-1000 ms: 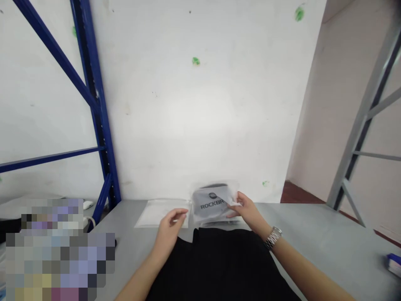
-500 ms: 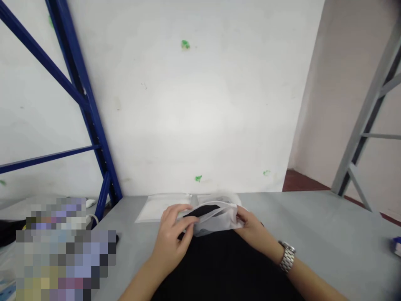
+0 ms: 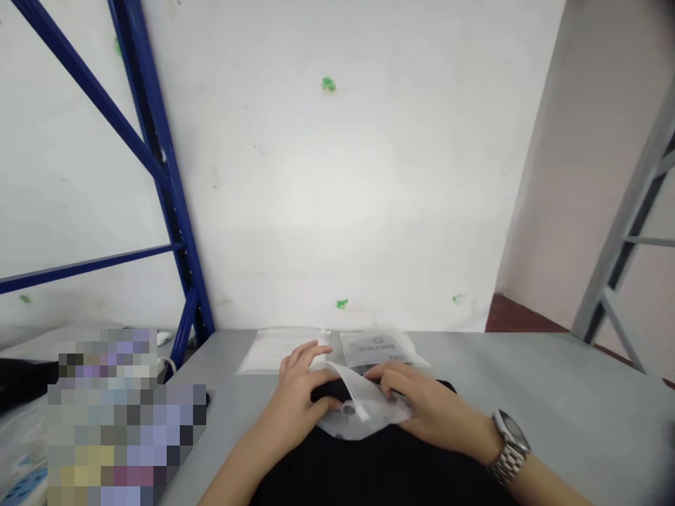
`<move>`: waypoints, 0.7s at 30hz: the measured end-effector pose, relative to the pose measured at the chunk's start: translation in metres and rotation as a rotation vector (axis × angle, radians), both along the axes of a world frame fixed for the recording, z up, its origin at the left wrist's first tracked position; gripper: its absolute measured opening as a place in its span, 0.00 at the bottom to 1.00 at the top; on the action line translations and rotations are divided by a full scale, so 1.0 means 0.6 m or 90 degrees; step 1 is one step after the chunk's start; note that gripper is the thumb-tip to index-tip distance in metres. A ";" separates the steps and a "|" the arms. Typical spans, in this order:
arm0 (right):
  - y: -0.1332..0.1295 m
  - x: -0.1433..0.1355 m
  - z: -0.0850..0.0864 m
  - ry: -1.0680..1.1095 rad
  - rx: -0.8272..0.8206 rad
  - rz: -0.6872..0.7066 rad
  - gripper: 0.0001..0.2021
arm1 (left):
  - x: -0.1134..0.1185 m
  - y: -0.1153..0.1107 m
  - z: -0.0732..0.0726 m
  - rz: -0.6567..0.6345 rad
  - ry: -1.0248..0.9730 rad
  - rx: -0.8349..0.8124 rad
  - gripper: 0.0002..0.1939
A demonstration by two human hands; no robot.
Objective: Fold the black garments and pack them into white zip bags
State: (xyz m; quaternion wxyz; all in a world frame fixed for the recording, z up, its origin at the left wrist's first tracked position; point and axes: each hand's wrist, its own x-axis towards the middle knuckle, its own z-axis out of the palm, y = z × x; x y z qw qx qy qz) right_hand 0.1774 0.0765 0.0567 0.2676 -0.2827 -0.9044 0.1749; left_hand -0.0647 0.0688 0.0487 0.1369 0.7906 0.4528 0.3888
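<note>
- Your left hand (image 3: 300,397) and right hand (image 3: 422,411) both pinch the clear bag (image 3: 358,411), which lies on the black cloth (image 3: 380,464).
- Pull unevenly and the thin plastic could tear.

Clear plastic pouch (image 3: 358,407) (mouth agape, black item inside) lying on black cloth (image 3: 380,464).

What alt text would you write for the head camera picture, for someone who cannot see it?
Two bare hands, left hand and right hand, grip a clear plastic bag over black cloth on a grey table. Two more flat packets lie behind, by a white wall and blue rack.
</note>
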 end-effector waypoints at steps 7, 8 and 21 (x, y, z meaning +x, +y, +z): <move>0.026 -0.019 0.015 0.157 -0.105 -0.115 0.05 | -0.056 0.009 0.029 -0.014 -0.397 0.101 0.14; 0.037 -0.023 0.014 0.182 -0.130 -0.137 0.05 | -0.072 0.012 0.035 0.002 -0.490 0.131 0.16; 0.144 -0.196 -0.070 0.403 -0.537 -0.174 0.14 | -0.189 0.062 0.015 0.021 -0.945 0.129 0.14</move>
